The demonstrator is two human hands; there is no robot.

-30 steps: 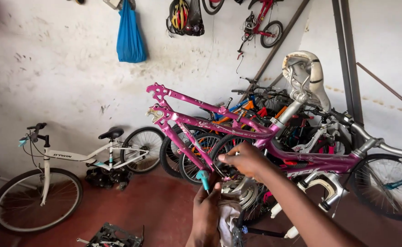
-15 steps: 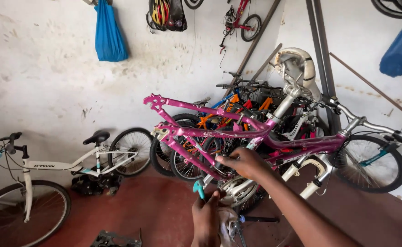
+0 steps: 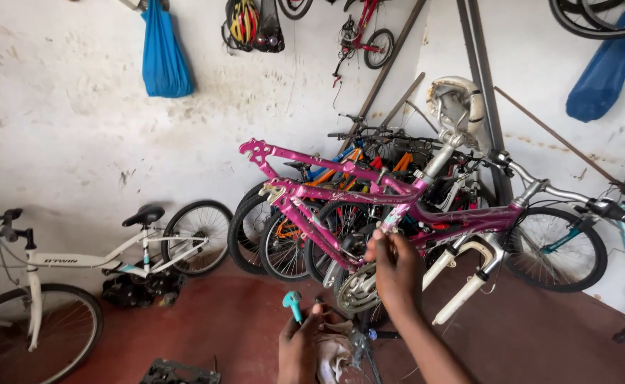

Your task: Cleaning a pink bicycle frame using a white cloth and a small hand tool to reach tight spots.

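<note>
Head view: a pink frame [image 3: 369, 195] is held upside down at working height, its saddle post pointing up and its white fork [image 3: 461, 281] hanging low, so that the chainring [image 3: 358, 288] near its bottom bracket is presented to the hands. The right hand [image 3: 397, 267] is raised to the frame tube just above the chainring, fingers closed in a pinch on a small part at the tube; what the part is cannot be told. The left hand [image 3: 302, 348] is held lower, fingers wrapped around a teal-handled tool [image 3: 293, 304] kept upright and near the chainring. A grey rag [image 3: 333, 352] lies beside this hand. Stacked bikes [image 3: 291, 235] are leaned against the wall behind the frame, and a white bike [image 3: 78, 263] carries a dark wordmark on its down tube. A blue bag [image 3: 163, 53] without visible label is hung high on the wall, beside helmets [image 3: 252, 25].
</note>
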